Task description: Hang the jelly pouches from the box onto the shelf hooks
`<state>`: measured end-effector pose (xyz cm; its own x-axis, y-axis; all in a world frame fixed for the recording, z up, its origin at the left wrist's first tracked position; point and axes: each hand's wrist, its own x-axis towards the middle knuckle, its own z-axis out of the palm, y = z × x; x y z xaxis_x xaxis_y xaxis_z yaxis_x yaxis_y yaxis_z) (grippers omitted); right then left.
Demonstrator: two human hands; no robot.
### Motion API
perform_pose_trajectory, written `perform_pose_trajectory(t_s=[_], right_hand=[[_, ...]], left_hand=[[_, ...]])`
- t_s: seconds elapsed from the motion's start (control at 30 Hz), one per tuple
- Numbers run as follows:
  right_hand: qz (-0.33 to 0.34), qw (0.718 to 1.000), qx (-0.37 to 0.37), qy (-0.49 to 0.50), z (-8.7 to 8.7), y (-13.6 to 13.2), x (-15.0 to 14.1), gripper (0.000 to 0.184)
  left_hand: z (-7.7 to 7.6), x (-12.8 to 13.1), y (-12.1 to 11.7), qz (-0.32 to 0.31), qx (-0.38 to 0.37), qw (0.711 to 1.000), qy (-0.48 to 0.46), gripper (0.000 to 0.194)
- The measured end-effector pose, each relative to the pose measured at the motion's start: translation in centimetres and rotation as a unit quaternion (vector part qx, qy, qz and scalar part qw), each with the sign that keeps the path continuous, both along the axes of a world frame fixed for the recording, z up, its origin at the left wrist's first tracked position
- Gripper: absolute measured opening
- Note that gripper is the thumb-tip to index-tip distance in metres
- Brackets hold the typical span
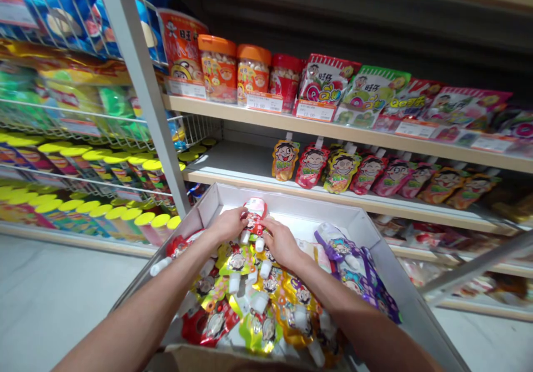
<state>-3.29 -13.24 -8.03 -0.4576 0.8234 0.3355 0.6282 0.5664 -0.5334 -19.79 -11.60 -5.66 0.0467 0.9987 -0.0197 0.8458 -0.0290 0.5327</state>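
A white-walled box [341, 214] stands in front of me, filled with spouted jelly pouches. Near its far wall, both my hands are closed on a red spouted pouch [255, 219] whose cap end points toward me. My left hand [228, 223] grips its left edge, and my right hand [283, 241] pinches the right edge. Two white caps show beneath my fingers, so a second pouch may lie under the first. Below my hands lie yellow-green pouches [260, 330], orange pouches [293, 294] and a red pouch [211, 323]. Purple pouches [352, 261] line the box's right side.
Similar pouches [315, 164] stand upright in a row on the shelf behind the box. Above them, a shelf holds snack jars [254, 72] and candy bags [375, 91]. A grey upright post [144, 83] and wire racks with yellow-lidded cans [120, 164] are at left.
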Motion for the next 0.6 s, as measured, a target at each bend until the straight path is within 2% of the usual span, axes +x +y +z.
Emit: perform_pose_trajectory(t_s=[0.13,0.27,0.47,0.6], right_hand=[[-0.005,1.000,0.005,-0.007,-0.4,0.4,0.1,0.033],[-0.007,1.000,0.007,-0.010,-0.7,0.7,0.1,0.033],[-0.015,1.000,-0.001,-0.003,-1.0,0.7,0.3,0.039],[-0.019,1.000,-0.008,0.012,-1.0,0.7,0.6,0.040]], left_hand=[[-0.3,-0.2,0.1,0.009,-0.004,1.000,-0.001,0.045],[-0.9,-0.3,0.3,0.018,-0.010,0.998,-0.056,0.047],[-1.5,0.1,0.8,0.058,-0.007,0.981,-0.183,0.031],[-1.2,0.0,1.0,0.091,-0.005,0.971,-0.220,0.022]])
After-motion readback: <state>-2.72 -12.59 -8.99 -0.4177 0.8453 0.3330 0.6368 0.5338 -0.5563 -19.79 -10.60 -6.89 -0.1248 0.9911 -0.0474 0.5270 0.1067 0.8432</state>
